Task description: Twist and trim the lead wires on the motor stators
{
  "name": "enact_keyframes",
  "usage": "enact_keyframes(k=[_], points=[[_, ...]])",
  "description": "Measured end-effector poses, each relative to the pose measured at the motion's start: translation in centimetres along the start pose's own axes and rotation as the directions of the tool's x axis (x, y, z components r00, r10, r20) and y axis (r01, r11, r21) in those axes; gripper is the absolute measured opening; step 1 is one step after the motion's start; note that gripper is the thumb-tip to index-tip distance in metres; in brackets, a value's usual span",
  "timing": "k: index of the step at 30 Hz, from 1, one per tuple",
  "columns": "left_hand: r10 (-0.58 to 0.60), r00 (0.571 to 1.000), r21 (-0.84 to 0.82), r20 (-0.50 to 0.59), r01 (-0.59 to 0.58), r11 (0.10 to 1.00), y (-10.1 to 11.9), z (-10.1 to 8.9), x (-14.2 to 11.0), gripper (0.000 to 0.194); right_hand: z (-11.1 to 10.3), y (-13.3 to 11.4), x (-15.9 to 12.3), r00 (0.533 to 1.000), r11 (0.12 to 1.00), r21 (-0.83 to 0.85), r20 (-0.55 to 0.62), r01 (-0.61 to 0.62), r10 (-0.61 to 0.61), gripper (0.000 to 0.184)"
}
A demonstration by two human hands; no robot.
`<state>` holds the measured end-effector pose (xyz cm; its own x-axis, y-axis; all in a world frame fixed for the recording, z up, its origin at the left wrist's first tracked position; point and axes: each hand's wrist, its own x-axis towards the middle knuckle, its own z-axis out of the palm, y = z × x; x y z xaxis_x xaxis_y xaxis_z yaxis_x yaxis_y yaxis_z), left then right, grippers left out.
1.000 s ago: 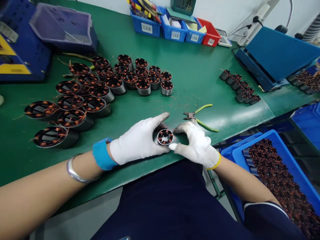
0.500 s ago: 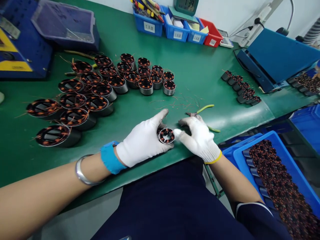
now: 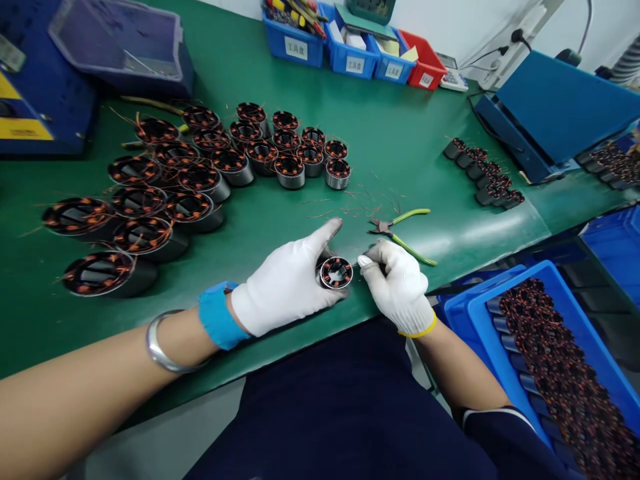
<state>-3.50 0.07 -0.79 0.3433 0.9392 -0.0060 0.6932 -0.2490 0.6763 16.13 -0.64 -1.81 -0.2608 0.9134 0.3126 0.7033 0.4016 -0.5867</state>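
Note:
My left hand point(image 3: 285, 283), in a white glove, is wrapped round a motor stator point(image 3: 336, 273). The stator is a metal ring with copper windings inside, its open end facing up toward me. Just to its right is my gloved right hand point(image 3: 395, 277), thumb and fingertips pinched together and a small gap away from the stator. Whether anything thin sits in that pinch I cannot make out. Cutting pliers point(image 3: 384, 227) with green handles lie on the table beyond the right hand, jaws pointing left. Loose copper wire bits point(image 3: 370, 200) are scattered behind them.
Many wound stators point(image 3: 200, 177) stand on the green table point(image 3: 400, 127) at the left. A smaller group point(image 3: 483, 172) stands at the right near a blue machine point(image 3: 565, 113). A blue crate point(image 3: 477, 313) full of stators sits lower right. Blue bins point(image 3: 353, 60) line the back.
My right hand has drawn back a little from the stator, its fingers curling into a pinch and uncovering the pliers. The left hand keeps its hold on the stator.

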Motion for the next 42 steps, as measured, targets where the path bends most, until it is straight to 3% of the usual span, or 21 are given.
enact_keyframes(k=[3,5,8,12,13,15,17,18,20,21,23,26,30,35,38,42], points=[[0.03,1.0,0.01,-0.006,-0.03,1.0,-0.1,0.1,0.0,0.087,0.0,0.2,-0.4,0.984,0.984,-0.027,-0.02,0.174,-0.175,0.016],[0.073,0.997,0.023,-0.014,-0.073,0.997,-0.3,0.1,0.0,0.086,0.0,0.4,-0.6,0.981,0.981,-0.023,-0.041,0.19,-0.191,0.015],[0.186,0.982,0.086,-0.017,-0.184,0.979,-0.7,0.1,0.1,0.072,-0.1,0.5,-0.5,0.999,1.0,-0.019,-0.026,0.021,-0.021,0.017],[0.257,0.966,0.153,-0.003,-0.254,0.955,-1.0,0.2,0.3,0.044,-1.2,0.6,-0.6,0.982,0.99,-0.071,0.134,-0.125,0.134,0.021],[0.252,0.968,0.15,-0.005,-0.249,0.957,-1.0,0.2,0.3,0.043,-1.7,0.6,-0.8,0.979,0.984,-0.111,0.138,-0.138,0.153,0.022],[0.245,0.969,0.138,-0.001,-0.243,0.96,-1.1,0.2,0.4,0.044,-2.9,0.3,-1.2,0.989,0.971,-0.195,0.021,-0.138,0.144,0.018],[0.242,0.97,0.133,0.001,-0.24,0.962,-1.1,0.1,0.4,0.046,-3.9,-0.3,-1.6,0.993,0.974,-0.225,-0.117,-0.003,-0.024,0.018],[0.238,0.971,0.127,0.003,-0.237,0.963,-1.1,0.1,0.4,0.046,-4.1,-0.8,-1.7,0.982,0.968,-0.219,-0.115,0.122,-0.15,0.028],[0.225,0.974,0.112,0.012,-0.225,0.968,-1.1,0.0,0.5,0.038,-3.9,-1.8,-1.6,0.938,0.921,-0.175,0.054,0.347,-0.343,0.053],[0.213,0.977,0.1,0.02,-0.214,0.972,-1.1,-0.1,0.5,0.033,-3.5,-2.1,-1.5,0.922,0.912,-0.165,0.166,0.376,-0.351,0.06],[0.192,0.981,0.081,0.03,-0.194,0.978,-1.1,-0.3,0.5,0.029,-2.3,-2.3,-1.4,0.931,0.936,-0.213,0.3,0.28,-0.21,0.062],[0.183,0.983,0.088,0.006,-0.183,0.979,-1.1,-0.4,0.3,0.04,-0.7,-1.4,-1.4,0.939,0.946,-0.292,0.342,0.139,-0.033,0.044],[0.251,0.966,0.057,-0.061,-0.248,0.967,-0.8,0.1,-0.1,0.055,-0.2,-0.2,-1.6,0.933,0.936,-0.315,0.357,0.158,-0.037,0.036],[0.369,0.929,-0.062,-0.031,-0.371,0.927,-0.3,0.5,0.1,0.023,-0.9,-0.1,-0.7,0.904,0.943,-0.285,0.425,0.174,-0.039,0.038],[0.397,0.918,-0.049,-0.017,-0.397,0.917,-0.4,0.4,0.2,0.019,-1.5,-0.3,-0.3,0.88,0.96,-0.215,0.472,0.177,-0.056,0.029],[0.408,0.913,-0.034,-0.02,-0.408,0.912,-0.5,0.4,0.2,0.015,-1.7,-1.2,-0.5,0.881,0.945,-0.283,0.473,0.167,-0.014,0.04]])
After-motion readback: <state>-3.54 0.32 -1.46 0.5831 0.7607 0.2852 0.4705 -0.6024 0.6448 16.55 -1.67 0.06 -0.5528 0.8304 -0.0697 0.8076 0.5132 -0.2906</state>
